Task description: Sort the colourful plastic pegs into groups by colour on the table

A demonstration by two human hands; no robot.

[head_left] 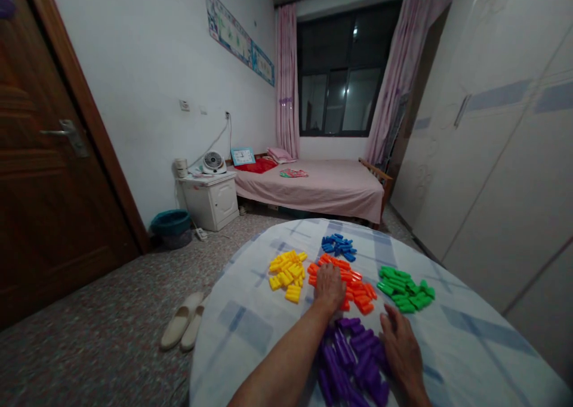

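My left hand [330,285] rests on a pile of orange plastic tube-like pieces [362,295]. Its fingers are bent down among them, and the fingertips are hidden. My right hand [403,342] lies at the right edge of a larger heap of purple plastic tube-like pieces [344,359], its fingers loosely stretched and holding nothing that I can see. Yellow pieces [287,272] form a pile to the left of the orange ones. Blue pieces [339,246] sit behind the orange pile, and green pieces [405,289] to its right.
All the piles are on a round table with a checked cloth [237,353]. Beyond it stand a bed [331,183], a white cabinet [212,201] with a fan [213,162], and a bin [171,225]. Pale slippers [182,320] lie on the floor left. A wardrobe [483,144] rises on the right.
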